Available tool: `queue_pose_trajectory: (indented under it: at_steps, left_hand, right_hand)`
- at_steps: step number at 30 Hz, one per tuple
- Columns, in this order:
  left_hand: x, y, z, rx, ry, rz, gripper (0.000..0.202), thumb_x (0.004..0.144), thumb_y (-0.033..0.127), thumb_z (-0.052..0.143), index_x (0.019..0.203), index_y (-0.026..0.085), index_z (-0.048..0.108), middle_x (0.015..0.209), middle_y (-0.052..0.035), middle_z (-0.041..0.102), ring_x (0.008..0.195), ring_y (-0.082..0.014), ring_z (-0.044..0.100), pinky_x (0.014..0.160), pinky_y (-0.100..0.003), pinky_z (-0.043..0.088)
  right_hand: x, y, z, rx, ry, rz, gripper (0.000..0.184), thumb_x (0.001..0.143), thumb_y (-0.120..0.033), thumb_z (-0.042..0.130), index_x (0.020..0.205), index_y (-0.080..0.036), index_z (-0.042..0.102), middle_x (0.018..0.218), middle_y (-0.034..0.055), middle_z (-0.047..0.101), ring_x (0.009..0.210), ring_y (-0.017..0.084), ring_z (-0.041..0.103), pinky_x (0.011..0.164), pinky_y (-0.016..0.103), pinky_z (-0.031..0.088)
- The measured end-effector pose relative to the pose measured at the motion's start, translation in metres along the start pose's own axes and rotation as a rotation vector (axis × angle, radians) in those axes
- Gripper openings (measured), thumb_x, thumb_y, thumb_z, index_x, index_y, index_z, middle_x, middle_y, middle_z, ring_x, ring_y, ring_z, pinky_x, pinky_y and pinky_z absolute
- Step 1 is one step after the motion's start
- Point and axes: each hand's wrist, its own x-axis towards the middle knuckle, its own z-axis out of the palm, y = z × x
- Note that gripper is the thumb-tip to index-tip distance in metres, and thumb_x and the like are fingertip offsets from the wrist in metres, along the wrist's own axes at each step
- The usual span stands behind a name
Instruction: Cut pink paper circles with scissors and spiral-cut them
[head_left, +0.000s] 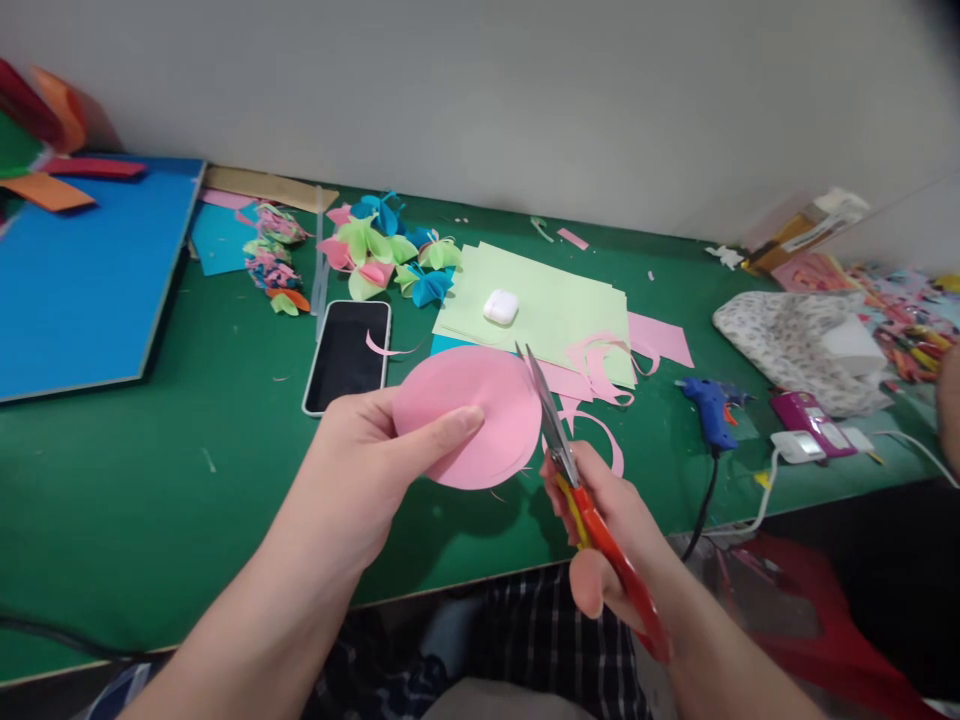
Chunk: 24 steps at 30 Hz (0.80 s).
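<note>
My left hand [375, 460] pinches a stack of round pink paper [480, 385], thumb on top and the fingers hidden beneath. In my right hand [607, 500] are scissors [559, 435] with red and yellow handles, their blades pointing away from me. The blades lie at the right edge of the pink circles and are nearly closed. Curled pink offcuts [600, 370] lie just beyond the scissors, partly over light green paper sheets [551, 290]. Both hands are held above the green table [247, 500].
A phone [349, 350] lies behind my left hand, near folded paper flowers [386, 250]. A white earphone case [501, 307] rests on the green sheets. To the left is a blue board [97, 270]; to the right, a blue glue gun [711, 410] and a white plug adapter [797, 446].
</note>
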Motion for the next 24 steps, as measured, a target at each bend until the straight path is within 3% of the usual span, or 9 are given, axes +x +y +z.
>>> queue_pose_trajectory:
  at_steps: [4,7,12,16,21,24]
  left_hand:
    - [0.000,0.001,-0.002,0.018,-0.018,0.000,0.019,0.062,0.040,0.087,0.067,0.023,0.082,0.069,-0.0074,0.076,0.066,-0.0221,0.068,0.057,-0.027,0.055]
    - [0.001,0.001,-0.003,0.026,-0.040,-0.005,0.019,0.062,0.041,0.087,0.067,0.024,0.082,0.069,-0.0078,0.077,0.067,-0.0224,0.069,0.057,-0.026,0.055]
    - [0.001,0.001,-0.003,0.014,-0.071,-0.007,0.018,0.062,0.040,0.087,0.066,0.024,0.082,0.071,-0.0080,0.078,0.065,-0.0205,0.069,0.056,-0.024,0.055]
    - [0.001,0.002,-0.003,0.020,-0.081,-0.005,0.018,0.062,0.040,0.088,0.066,0.024,0.082,0.071,-0.0080,0.078,0.064,-0.0218,0.069,0.056,-0.027,0.056]
    - [0.003,0.002,-0.005,0.034,-0.122,-0.002,0.016,0.063,0.039,0.087,0.063,0.024,0.081,0.071,-0.0068,0.078,0.064,-0.0218,0.069,0.056,-0.027,0.056]
    - [0.004,0.003,-0.007,0.047,-0.143,-0.010,0.016,0.064,0.038,0.087,0.062,0.024,0.081,0.069,-0.0049,0.077,0.062,-0.0199,0.068,0.056,-0.025,0.055]
  right_hand:
    - [-0.003,-0.006,-0.002,0.033,-0.008,0.027,0.070,0.063,-0.084,0.072,0.101,-0.026,0.057,0.071,-0.0030,0.043,0.057,0.014,0.033,0.047,0.026,0.034]
    - [-0.006,-0.011,-0.004,0.018,-0.003,0.009,0.071,0.058,-0.079,0.080,0.100,-0.027,0.056,0.071,-0.0039,0.040,0.057,0.013,0.031,0.047,0.026,0.033]
    - [-0.008,-0.011,-0.007,-0.020,-0.007,-0.011,0.053,0.072,-0.072,0.075,0.092,-0.026,0.056,0.070,-0.0040,0.038,0.056,0.013,0.031,0.048,0.025,0.033]
    - [-0.009,-0.008,-0.009,-0.033,0.020,0.002,0.058,0.076,-0.081,0.063,0.094,-0.026,0.057,0.068,-0.0040,0.038,0.055,0.013,0.030,0.047,0.025,0.029]
    - [-0.010,-0.008,-0.012,-0.087,0.029,-0.066,0.086,0.049,-0.098,0.057,0.094,-0.025,0.056,0.069,-0.0057,0.035,0.057,0.012,0.026,0.049,0.026,0.025]
    - [-0.010,-0.008,-0.014,-0.099,0.020,-0.054,0.091,0.043,-0.101,0.054,0.093,-0.025,0.056,0.069,-0.0056,0.034,0.059,0.013,0.024,0.047,0.025,0.026]
